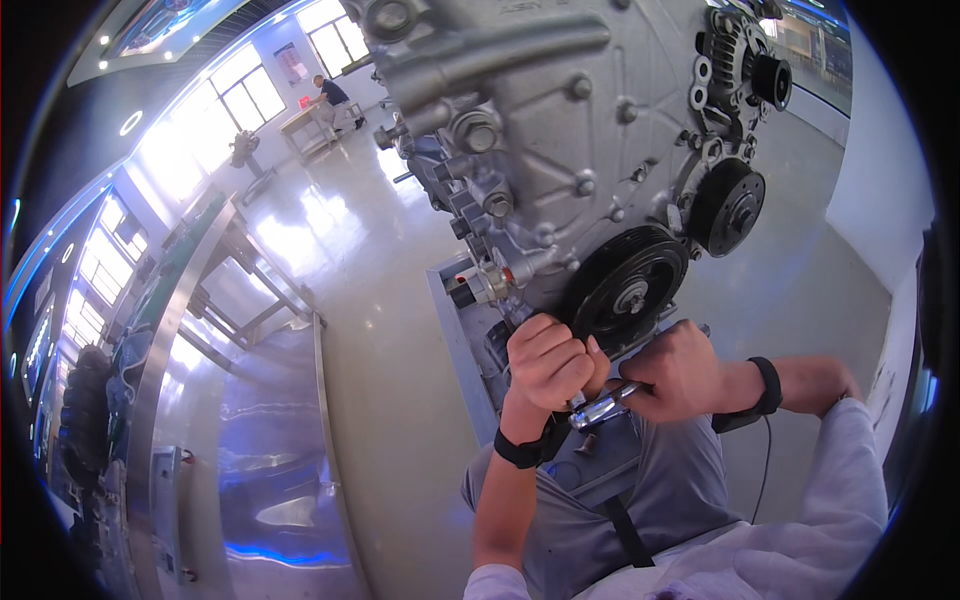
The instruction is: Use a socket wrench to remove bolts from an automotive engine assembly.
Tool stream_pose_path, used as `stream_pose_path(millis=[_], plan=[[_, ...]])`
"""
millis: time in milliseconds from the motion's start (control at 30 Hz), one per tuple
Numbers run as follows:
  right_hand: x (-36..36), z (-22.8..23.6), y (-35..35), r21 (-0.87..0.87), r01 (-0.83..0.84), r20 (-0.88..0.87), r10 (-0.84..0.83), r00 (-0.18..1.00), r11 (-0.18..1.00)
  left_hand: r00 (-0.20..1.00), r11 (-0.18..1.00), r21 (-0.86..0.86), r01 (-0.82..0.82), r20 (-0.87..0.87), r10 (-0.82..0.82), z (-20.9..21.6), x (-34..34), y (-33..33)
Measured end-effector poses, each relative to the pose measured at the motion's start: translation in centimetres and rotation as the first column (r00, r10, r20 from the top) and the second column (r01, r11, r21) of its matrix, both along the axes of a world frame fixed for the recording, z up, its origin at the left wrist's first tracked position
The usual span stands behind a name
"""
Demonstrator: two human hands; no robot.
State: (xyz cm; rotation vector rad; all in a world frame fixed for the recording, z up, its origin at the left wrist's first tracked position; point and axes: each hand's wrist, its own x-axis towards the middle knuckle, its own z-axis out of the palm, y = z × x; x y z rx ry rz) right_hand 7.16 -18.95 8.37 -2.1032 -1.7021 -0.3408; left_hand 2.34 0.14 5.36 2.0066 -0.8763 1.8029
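My right hand (pixel 672 372) is closed round the handle of a chrome tool (pixel 600 409) that looks like a ratchet wrench. Its head points left and slightly down, over my lap. Close beside it, my left hand (pixel 550 362) is closed in a fist. A small shiny piece shows between that fist and the tool's head; what the fingers enclose is hidden. Both hands are just below the black ribbed crankshaft pulley (pixel 628 290) of a grey metal engine (pixel 540 130). Beneath the tool's head a small metal piece (pixel 586 444) is visible, too small to name.
A smaller black pulley (pixel 730 207) and an alternator (pixel 745 70) sit on the engine's right side. At left stand a long workbench (pixel 165 330) and a shiny metal sheet surface (pixel 270 450). Far back, a person (pixel 330 100) sits at a table. A pale wall is at right.
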Motion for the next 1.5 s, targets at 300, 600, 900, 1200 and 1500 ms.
stream_pose_path(millis=[300, 600, 900, 1200, 1500], plan=[[-0.4, 0.9, -2.4, 0.095, -0.116, 0.468, 0.058, 0.882, 0.989, 0.997, 0.990, -0.120, -0.078, -0.016, 0.077, -0.8, -2.9, -3.2], [-1.2, 0.4, -0.5, 0.307, -0.042, 0.314, -0.060, 0.948, 0.951, 0.982, 0.977, -0.122, -0.178, 0.041, 0.184, 0.1, -4.4, -2.7], [-2.0, -0.3, 1.5, 0.299, 0.006, 0.088, -0.034, 0.996, 0.954, 0.997, 0.989, -0.127, -0.082, -0.027, 0.079, 1.6, -3.7, -1.1], [-4.9, -2.2, 3.3, 0.318, -0.148, -0.641, 0.328, 0.694, 0.936, 0.983, 0.973, -0.173, 0.152, -0.073, -0.166, 3.3, -2.5, 0.1], [-2.7, 2.0, 1.0, 0.347, -0.022, 0.038, 0.010, 0.999, 0.937, 0.995, 0.998, 0.023, 0.050, -0.082, -0.048, 4.8, -1.6, -0.1]])
